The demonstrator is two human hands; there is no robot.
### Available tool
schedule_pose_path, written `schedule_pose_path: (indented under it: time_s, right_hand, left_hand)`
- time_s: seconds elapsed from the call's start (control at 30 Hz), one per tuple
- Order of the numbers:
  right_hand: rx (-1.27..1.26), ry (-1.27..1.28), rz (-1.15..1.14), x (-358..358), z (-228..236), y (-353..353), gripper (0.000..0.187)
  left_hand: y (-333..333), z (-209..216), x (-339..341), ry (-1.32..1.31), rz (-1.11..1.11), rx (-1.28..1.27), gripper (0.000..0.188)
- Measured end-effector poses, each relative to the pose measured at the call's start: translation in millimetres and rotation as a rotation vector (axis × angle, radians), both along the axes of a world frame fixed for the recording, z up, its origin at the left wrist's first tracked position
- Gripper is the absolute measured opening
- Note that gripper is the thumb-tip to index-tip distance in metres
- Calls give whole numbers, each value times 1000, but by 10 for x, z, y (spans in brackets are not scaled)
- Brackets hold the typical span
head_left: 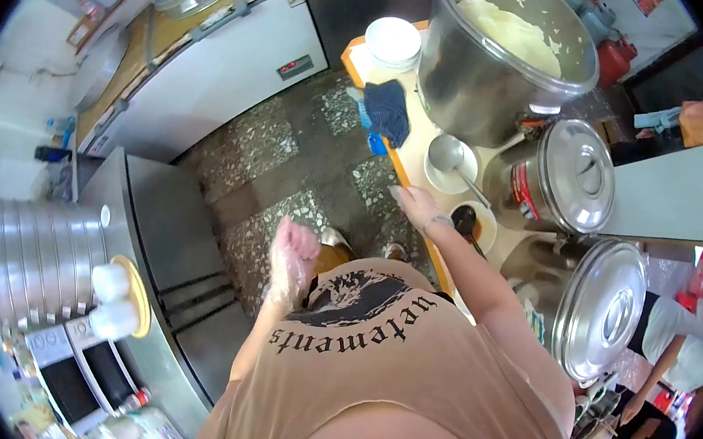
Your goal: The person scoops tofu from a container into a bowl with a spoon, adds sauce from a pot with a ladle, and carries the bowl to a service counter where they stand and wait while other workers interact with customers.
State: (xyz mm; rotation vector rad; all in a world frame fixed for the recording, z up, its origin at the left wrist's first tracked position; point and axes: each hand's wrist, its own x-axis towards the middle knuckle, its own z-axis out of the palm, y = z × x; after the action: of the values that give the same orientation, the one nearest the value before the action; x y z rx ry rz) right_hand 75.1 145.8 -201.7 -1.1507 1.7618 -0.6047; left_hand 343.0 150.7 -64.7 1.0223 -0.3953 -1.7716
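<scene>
My left hand hangs over the floor in front of my body, its fingers curled into a loose fist. Clear plastic, like a thin disposable glove, covers the hand and wrist. Nothing shows in the fist. My right hand, also in clear plastic, is at the near edge of the yellow-edged table, its fingers stretched out and holding nothing I can see. Closest to it are a metal ladle lying in a white bowl and a dark spoon in a bowl of brown sauce.
A large steel pot with pale food and two lidded steel pots line the table, beside stacked white bowls and a dark cloth. Left are a steel cabinet, stacked steamers and a white freezer. People stand far right.
</scene>
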Motion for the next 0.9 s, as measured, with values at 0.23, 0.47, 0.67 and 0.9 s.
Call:
schedule_pose_path:
  time_s: [0.23, 0.47, 0.67, 0.9]
  right_hand:
    - [-48, 11, -269, -27, -727, -1806, 23]
    - [327, -24, -580, -176, -1205, -2854, 21]
    - [281, 329, -549, -140, -1560, -3468, 40]
    - [613, 367, -523, -227, -1730, -4063, 63]
  left_hand:
    - [-1828, -215, 366, 78, 84, 112, 49]
    - [-3760, -154, 251, -56, -184, 76, 48]
    - [-4984, -88, 17, -94, -271, 77, 47]
    - [-5875, -187, -94, -375, -406, 113, 49]
